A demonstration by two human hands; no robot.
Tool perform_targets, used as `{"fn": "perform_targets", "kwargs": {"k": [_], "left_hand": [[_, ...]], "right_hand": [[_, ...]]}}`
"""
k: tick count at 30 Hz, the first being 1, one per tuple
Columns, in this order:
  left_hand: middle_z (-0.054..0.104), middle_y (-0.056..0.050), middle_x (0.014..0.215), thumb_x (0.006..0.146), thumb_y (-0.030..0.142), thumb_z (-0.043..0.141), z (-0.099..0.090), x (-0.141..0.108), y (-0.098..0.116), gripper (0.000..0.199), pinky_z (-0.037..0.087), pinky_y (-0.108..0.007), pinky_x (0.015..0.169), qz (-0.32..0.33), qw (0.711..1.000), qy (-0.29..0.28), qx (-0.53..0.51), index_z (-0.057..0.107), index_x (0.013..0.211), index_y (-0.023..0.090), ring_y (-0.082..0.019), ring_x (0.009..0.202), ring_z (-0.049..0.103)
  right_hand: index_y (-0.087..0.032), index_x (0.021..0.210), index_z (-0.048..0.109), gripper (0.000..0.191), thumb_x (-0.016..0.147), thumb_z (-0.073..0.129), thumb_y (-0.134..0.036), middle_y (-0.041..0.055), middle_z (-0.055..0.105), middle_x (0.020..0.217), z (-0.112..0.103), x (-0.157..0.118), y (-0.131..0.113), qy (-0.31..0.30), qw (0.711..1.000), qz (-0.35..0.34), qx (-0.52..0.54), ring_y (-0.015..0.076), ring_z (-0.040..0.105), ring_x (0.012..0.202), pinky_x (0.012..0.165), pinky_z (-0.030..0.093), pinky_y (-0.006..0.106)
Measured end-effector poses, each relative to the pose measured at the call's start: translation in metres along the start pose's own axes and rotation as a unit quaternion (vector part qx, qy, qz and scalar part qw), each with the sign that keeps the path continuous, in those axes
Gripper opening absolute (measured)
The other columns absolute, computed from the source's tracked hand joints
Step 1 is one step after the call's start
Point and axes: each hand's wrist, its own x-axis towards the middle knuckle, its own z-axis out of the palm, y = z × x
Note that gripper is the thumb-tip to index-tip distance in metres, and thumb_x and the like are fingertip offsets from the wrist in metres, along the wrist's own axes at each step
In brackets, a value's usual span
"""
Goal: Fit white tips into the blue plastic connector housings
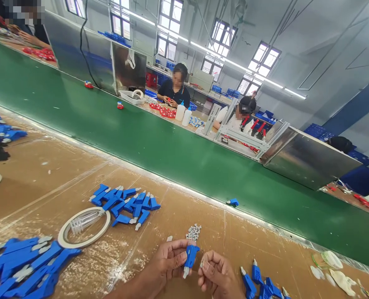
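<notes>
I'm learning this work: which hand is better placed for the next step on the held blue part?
Probably the right hand: it is close beside the blue part, fingers pinched, while the left hand holds that part.

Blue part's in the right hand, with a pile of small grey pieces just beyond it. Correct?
No, the head view shows the blue part in the left hand, with the small grey pieces piled just beyond it.

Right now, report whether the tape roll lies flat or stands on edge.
Flat: the tape roll lies on the brown table, its round opening facing up, clear plastic pieces partly within it.
</notes>
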Motion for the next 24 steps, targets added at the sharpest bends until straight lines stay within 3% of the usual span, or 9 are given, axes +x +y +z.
{"fn": "perform_targets", "kwargs": {"k": [3,7,13,24], "left_hand": [[0.071,-0.007,0.079,0.063,0.036,0.09,0.003,-0.003,-0.002,0.042,0.046,-0.023,0.057,0.0,1.0,-0.007,0.018,0.077,0.096,0.014,-0.013,0.06,0.064],[0.07,-0.007,0.077,0.062,0.038,0.09,0.006,-0.005,-0.003,0.045,0.044,-0.023,0.056,0.0,0.999,-0.011,0.036,0.076,0.097,0.013,-0.013,0.062,0.062],[0.069,-0.006,0.074,0.061,0.038,0.091,0.008,-0.007,-0.004,0.044,0.043,-0.023,0.053,-0.008,0.999,-0.009,0.03,0.076,0.094,0.013,-0.014,0.06,0.062],[0.065,-0.004,0.068,0.062,0.042,0.089,-0.005,0.002,-0.014,0.046,0.043,-0.023,0.05,0.002,0.998,-0.031,0.05,0.075,0.095,0.013,-0.013,0.057,0.059]], "right_hand": [[-0.014,0.072,0.063,0.05,0.06,0.091,-0.054,0.0001,0.066,0.065,0.002,-0.006,0.007,-0.039,0.995,0.019,0.087,0.0071,0.062,0.051,0.048,0.044,0.016],[-0.014,0.074,0.065,0.046,0.065,0.089,-0.052,0.001,0.068,0.067,0.002,-0.008,0.009,-0.056,0.993,-0.006,0.103,0.0084,0.064,0.053,0.049,0.045,0.017],[-0.014,0.073,0.065,0.048,0.068,0.084,-0.058,0.0032,0.069,0.068,0.007,-0.012,0.015,-0.038,0.997,-0.033,0.059,0.0101,0.063,0.052,0.049,0.047,0.02],[-0.014,0.072,0.063,0.051,0.068,0.082,-0.061,0.0015,0.067,0.064,0.015,-0.015,0.015,0.003,0.998,-0.052,0.046,0.0092,0.062,0.05,0.047,0.047,0.019]]}}
